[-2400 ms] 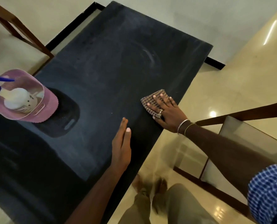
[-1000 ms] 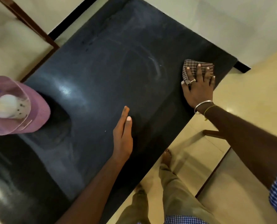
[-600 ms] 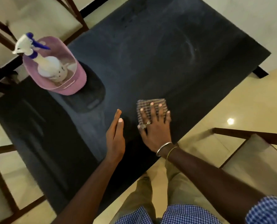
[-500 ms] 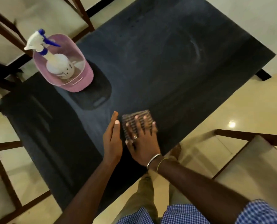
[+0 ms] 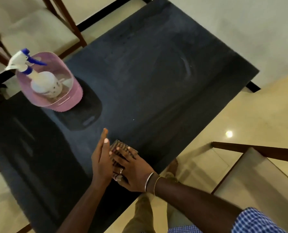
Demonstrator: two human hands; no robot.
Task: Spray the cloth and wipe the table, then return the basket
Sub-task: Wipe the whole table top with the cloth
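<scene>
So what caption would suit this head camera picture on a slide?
Right hand presses a checked cloth on the dark table, left hand beside it.

cloth (image 5: 123, 148): checked, folded, flat at the near bench edge
basket (image 5: 67, 100): pink, upright, at the far left
bench (image 5: 156, 64): black, smeared

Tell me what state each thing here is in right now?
Cloth: folded, flat on table under right hand.
Right hand: open, pressing cloth.
Left hand: open, on table beside cloth.
Spray bottle: standing in basket.
Basket: on table.
Table: smeared with wipe streaks.
</scene>
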